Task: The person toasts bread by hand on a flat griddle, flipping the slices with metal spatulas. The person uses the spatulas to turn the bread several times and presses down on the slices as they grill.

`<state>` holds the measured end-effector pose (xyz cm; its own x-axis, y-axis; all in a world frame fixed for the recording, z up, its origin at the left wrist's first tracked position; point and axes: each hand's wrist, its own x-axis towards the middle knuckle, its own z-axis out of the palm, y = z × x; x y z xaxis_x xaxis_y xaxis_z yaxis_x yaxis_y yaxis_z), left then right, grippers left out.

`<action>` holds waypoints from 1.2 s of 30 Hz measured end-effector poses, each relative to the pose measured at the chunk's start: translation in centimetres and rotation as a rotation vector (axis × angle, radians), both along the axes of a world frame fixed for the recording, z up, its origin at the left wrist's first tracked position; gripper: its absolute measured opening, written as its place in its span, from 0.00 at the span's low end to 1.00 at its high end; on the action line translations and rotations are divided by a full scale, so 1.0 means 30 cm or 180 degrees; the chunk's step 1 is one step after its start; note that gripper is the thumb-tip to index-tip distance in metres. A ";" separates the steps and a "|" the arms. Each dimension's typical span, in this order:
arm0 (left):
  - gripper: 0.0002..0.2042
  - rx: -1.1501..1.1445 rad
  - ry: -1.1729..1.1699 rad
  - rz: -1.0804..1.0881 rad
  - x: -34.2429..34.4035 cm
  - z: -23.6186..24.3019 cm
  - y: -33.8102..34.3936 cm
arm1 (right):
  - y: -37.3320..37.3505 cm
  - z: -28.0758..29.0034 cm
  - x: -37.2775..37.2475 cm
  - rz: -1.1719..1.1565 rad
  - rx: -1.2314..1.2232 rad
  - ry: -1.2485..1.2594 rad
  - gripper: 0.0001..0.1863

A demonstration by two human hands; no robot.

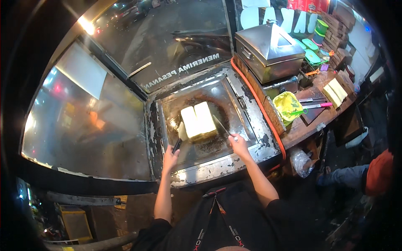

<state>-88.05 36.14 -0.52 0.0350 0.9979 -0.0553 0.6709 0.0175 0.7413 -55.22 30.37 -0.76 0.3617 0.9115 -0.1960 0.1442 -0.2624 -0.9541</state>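
Observation:
Two pale, brightly lit slabs of bread (197, 120) lie side by side on a dark, greasy griddle (171, 157). In my left hand (169, 159) is a spatula (182, 131) with a black handle, its blade against the left side of the bread. My right hand (238, 146) grips a thin long-bladed tool, which looks like a knife (221, 126); its blade slants up along the right side of the bread. Both hands are closed round their handles over the griddle's near part.
An orange hose (260, 100) runs along the griddle's right edge. Beyond it stand a metal box with a peaked lid (270, 50), a tub of yellow spread (286, 106) and bread pieces (335, 93) on a wooden counter (299, 130). A person in red (380, 173) is at right.

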 end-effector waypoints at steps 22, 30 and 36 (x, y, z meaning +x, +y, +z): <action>0.10 -0.0690 -0.1810 0.0787 0.185 0.032 -0.400 | -0.172 0.044 0.020 0.0261 0.0039 -0.0015 0.18; 0.11 -0.0459 -0.1949 0.0947 0.155 0.043 -0.315 | -0.076 0.092 0.072 0.0113 0.0092 -0.0240 0.19; 0.12 -0.0055 -0.0963 0.0990 -0.026 -0.040 -0.138 | 0.072 -0.053 0.034 -0.0023 0.0409 -0.0380 0.18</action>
